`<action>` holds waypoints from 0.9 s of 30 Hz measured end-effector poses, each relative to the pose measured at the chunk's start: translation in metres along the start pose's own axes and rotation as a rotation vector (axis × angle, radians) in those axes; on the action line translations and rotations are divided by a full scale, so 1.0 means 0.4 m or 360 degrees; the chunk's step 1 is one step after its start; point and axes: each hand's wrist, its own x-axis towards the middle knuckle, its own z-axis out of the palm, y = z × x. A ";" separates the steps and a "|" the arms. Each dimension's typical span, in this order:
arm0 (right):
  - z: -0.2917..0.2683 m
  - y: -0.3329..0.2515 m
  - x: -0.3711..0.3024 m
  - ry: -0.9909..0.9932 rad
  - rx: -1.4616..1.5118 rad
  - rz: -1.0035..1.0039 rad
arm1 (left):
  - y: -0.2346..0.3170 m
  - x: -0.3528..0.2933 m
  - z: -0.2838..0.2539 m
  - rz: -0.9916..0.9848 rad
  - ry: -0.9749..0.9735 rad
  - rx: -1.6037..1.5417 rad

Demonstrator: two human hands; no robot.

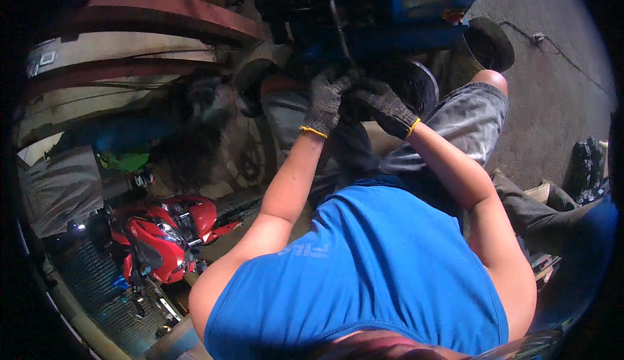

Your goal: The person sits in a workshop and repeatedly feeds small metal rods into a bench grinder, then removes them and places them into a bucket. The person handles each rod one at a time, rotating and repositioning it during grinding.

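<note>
Both hands are working close together over the lap, in dk grey knit gloves w/ yellow cuffs. L hand [325, 103] is pointing up & slightly in; R hand [389, 107] is slanting in from the R, tips meeting or nearly so. A slim metal rod [338, 25] is lying ahead of them, against the dark part of the blue machine [429, 15], its near end reaching just by the fingertips. Fingers are looking bent inward, but can't tell if they're pinching the rod or anything else, b/c gloves & shadow are blending. For good handling, prob. best to be keeping both wrists low & steady, w/ one hand bracing while the other is doing the fine work. Loose knit is risking a snag on edges, & poor light is calling for a closer look, esp. at the rod's near end.
</note>
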 end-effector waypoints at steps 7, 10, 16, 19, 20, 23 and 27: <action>-0.019 -0.036 -0.004 0.0099 -0.0084 0.0263 | -0.021 0.146 -0.095 0.0095 0.0112 -0.0077; -0.125 0.067 0.026 0.0157 -0.0617 0.0014 | 0.000 0.176 -0.079 -0.0127 0.0084 -0.0324; -0.164 0.095 0.027 0.0295 -0.1207 -0.0383 | -0.113 0.297 -0.144 -0.0311 0.0082 -0.0463; -0.163 0.117 0.040 0.0117 -0.1566 -0.0526 | -0.283 0.354 -0.276 0.0254 -0.0082 0.0469; -0.160 0.119 0.040 0.0113 -0.1431 -0.0493 | -0.288 0.353 -0.286 0.0426 -0.0111 0.0847; -0.164 0.115 0.032 0.0183 -0.1038 -0.0468 | -0.152 0.303 -0.213 0.0635 -0.0226 0.1920; -0.180 0.151 0.035 0.0080 -0.1171 -0.0397 | -0.144 0.288 -0.219 0.0317 -0.0315 0.2191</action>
